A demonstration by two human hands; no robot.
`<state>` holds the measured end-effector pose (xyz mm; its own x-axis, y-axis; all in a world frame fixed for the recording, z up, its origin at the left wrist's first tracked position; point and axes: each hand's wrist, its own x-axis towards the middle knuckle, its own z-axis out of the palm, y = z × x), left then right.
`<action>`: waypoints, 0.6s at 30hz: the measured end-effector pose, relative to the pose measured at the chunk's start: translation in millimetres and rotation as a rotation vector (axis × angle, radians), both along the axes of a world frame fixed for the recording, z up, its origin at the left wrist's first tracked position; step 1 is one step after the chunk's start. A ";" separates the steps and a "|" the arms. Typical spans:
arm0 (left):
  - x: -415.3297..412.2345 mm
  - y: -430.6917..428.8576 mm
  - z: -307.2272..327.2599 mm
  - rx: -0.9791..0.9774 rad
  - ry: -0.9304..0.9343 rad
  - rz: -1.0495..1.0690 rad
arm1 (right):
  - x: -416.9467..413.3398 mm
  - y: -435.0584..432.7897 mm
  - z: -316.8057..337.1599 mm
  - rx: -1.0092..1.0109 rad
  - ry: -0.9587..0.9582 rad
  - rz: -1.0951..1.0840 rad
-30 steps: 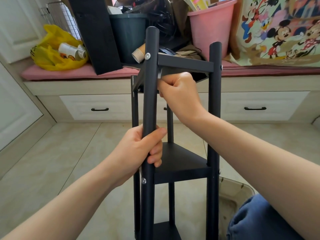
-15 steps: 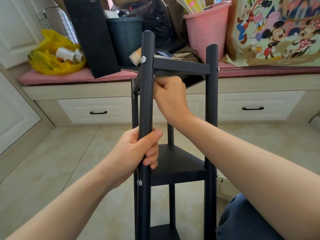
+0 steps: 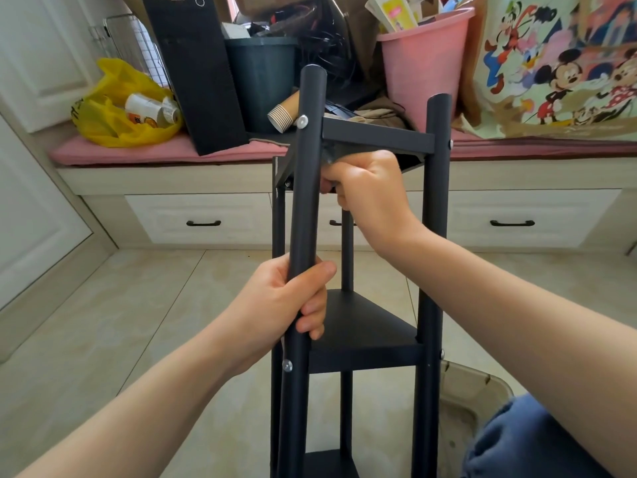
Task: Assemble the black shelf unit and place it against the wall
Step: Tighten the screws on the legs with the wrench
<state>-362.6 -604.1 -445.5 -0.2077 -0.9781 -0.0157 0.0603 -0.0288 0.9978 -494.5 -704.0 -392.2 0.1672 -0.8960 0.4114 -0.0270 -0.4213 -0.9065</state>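
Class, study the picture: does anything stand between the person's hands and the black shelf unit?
Nothing visible does. The left hand grips the shelf unit by its front post; the right hand is curled just under its top shelf.

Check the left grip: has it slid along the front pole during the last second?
No. The left grip holds the front pole the same short gap above the silver screw as before, level with the middle shelf.
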 end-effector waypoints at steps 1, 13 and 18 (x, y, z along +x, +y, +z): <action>0.2 -0.3 0.1 -0.001 -0.003 0.000 | -1.5 -0.3 0.9 0.000 -0.008 0.006; -2.0 -1.4 1.0 0.013 0.002 0.007 | 0.6 0.5 -4.6 -0.077 0.058 -0.043; -2.0 -1.6 1.5 0.019 0.002 0.012 | 7.7 -1.1 -9.3 -0.110 0.073 -0.080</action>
